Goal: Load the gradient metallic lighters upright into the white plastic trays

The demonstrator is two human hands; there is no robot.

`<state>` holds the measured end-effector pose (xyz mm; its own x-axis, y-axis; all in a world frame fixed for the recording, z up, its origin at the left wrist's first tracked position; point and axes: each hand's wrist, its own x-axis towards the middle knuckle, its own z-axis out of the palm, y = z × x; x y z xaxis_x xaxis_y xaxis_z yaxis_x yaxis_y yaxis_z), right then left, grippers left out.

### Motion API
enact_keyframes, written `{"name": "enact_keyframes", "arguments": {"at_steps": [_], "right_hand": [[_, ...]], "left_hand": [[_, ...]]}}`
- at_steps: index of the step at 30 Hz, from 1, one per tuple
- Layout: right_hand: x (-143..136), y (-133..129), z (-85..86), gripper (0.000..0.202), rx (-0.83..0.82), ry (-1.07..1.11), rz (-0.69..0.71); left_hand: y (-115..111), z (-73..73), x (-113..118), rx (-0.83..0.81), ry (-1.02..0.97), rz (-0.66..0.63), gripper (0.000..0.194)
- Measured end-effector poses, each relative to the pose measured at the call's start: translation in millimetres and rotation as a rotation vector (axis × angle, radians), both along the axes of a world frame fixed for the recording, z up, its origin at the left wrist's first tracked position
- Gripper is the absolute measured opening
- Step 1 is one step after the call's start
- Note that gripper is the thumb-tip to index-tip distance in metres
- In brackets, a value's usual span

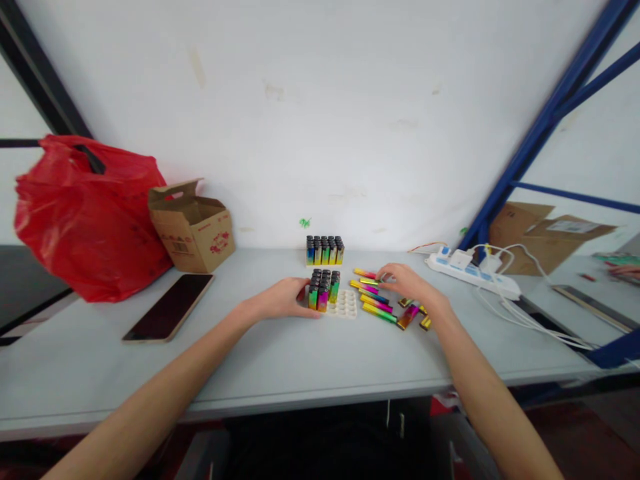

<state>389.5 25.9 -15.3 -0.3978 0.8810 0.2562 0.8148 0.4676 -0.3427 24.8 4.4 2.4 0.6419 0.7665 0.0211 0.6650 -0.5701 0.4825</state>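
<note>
My left hand (287, 299) rests at the left side of a white tray (345, 305), thumb and fingers apart around its edge and the upright lighters. Several lighters (323, 291) with black tops stand in the tray's left part; holes show at its right. Behind it, a full block of upright lighters (325, 251) stands near the wall. My right hand (403, 280) reaches over the loose lighters (379, 311) lying on the table, its fingertips bent down at the upper ones. Whether those fingertips grip a lighter is too small to tell.
At the left are a red plastic bag (95, 220), an open cardboard box (200, 233) and a phone (170, 308). To the right, a white power strip (475, 275) trails cables beside a blue metal frame (537, 133). Another person's hand (625, 271) shows at the far right.
</note>
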Motion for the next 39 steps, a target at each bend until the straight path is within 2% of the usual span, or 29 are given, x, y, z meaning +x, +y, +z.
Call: {"name": "enact_keyframes", "arguments": {"at_steps": [4, 10, 15, 18, 25, 29, 32, 34, 37, 39], "right_hand": [[8, -1, 2.3, 0.011, -0.056, 0.021, 0.001], [3, -3, 4.9, 0.023, 0.164, 0.062, -0.076], [-13, -11, 14.2, 0.037, 0.169, 0.239, -0.175], [-22, -11, 15.8, 0.042, 0.175, 0.401, -0.189], [-40, -7, 9.2, 0.051, 0.014, 0.929, -0.164], [-56, -19, 12.8, 0.048, -0.190, 1.201, -0.042], [-67, -27, 16.2, 0.045, -0.313, 1.212, 0.054], [-73, -30, 16.2, 0.044, -0.327, 1.191, 0.071], [-80, -31, 12.5, 0.044, -0.298, 1.121, 0.027], [-84, -31, 8.6, 0.046, -0.211, 1.038, -0.028]], "left_hand": [[1, -0.8, 0, 0.010, -0.001, -0.001, 0.065], [3, -3.0, -1, 0.019, 0.010, -0.007, 0.067], [2, -1.8, -1, 0.012, 0.000, -0.011, 0.066], [2, -1.1, 0, 0.002, -0.009, -0.009, 0.065], [2, -2.7, -1, 0.021, 0.005, -0.006, 0.066], [2, -2.6, -1, 0.012, 0.009, -0.001, 0.066], [2, -2.3, -1, 0.010, 0.010, -0.002, 0.067], [2, -2.4, 0, 0.012, 0.012, -0.001, 0.066], [1, -2.7, 0, 0.009, 0.000, -0.008, 0.065], [1, -2.5, 0, 0.005, -0.006, -0.012, 0.065]]}}
